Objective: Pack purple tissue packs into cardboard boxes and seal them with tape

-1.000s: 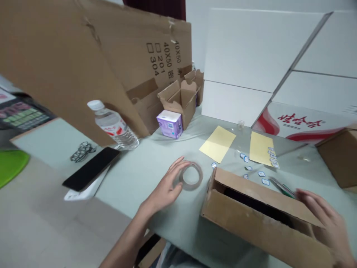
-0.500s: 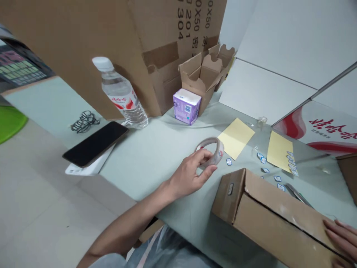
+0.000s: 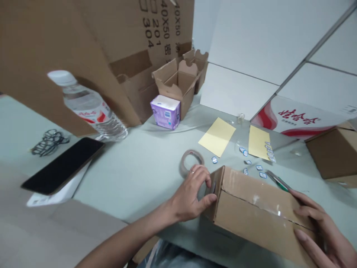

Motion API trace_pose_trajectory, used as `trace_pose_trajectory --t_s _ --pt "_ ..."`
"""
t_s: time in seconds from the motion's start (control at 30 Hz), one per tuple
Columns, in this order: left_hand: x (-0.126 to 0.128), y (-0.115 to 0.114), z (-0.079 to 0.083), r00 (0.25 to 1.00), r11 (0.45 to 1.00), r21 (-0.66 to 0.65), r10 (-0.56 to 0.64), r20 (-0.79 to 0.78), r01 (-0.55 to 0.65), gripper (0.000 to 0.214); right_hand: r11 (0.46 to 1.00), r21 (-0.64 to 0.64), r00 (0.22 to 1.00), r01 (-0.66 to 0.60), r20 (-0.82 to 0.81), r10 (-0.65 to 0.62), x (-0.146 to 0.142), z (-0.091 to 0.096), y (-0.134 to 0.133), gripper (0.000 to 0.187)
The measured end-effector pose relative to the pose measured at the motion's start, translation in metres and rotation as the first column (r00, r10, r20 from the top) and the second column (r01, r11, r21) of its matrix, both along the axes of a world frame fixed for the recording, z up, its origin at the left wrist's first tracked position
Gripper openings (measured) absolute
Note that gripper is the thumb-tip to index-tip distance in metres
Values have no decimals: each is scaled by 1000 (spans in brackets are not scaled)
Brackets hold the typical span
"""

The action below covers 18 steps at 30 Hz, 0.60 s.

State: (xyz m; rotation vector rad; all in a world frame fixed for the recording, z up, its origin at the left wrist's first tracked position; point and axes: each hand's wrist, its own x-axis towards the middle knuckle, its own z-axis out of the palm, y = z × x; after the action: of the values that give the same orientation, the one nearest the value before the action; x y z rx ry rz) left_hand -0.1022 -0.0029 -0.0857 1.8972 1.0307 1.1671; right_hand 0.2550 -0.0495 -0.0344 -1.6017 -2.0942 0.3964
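A closed cardboard box [image 3: 251, 214] with clear tape along its top seam lies at the table's near edge. My right hand [image 3: 326, 227] grips its right end, fingers on the top and thumb on the near face. At the other end is my left hand [image 3: 192, 193], its thumb and fingers apart and curved by the small end face; I cannot tell whether they press on it. Just behind the left hand, a roll of tape [image 3: 183, 163] lies flat on the table. A utility knife [image 3: 279, 181] lies behind the box, close to my right fingers.
Yellow sheets [image 3: 218, 137] and small blue-edged labels [image 3: 259, 168] lie beyond the box. A tissue pack [image 3: 166, 113] stands before open cartons [image 3: 189, 87]. Leftward are a water bottle [image 3: 96, 108], a phone [image 3: 63, 165] and coiled cable [image 3: 50, 142]. Another open box [image 3: 334, 152] stands right.
My left hand has let go of the tape roll, which now lies on the table, and has moved to the box's left end. The view has turned to the right.
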Motion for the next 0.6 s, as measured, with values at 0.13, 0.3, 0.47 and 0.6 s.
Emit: trace_pose_trajectory --t_s 0.13,0.3,0.47,0.6 --pt "11 -7 2 996 994 -95 -47 76 54 34 991 105 996 -83 35 79 -7 5 1 24" --pt "7 -8 1 993 990 -116 -69 93 80 35 983 147 993 -114 22 112 -14 9 0 25" --pt "5 -3 -2 981 950 -291 -56 186 109 37 989 112 994 -97 -47 103 -15 11 -1 25" --pt "15 -2 -4 976 949 -294 -56 211 118 29 992 101 995 -71 -68 78 -3 7 -2 28"
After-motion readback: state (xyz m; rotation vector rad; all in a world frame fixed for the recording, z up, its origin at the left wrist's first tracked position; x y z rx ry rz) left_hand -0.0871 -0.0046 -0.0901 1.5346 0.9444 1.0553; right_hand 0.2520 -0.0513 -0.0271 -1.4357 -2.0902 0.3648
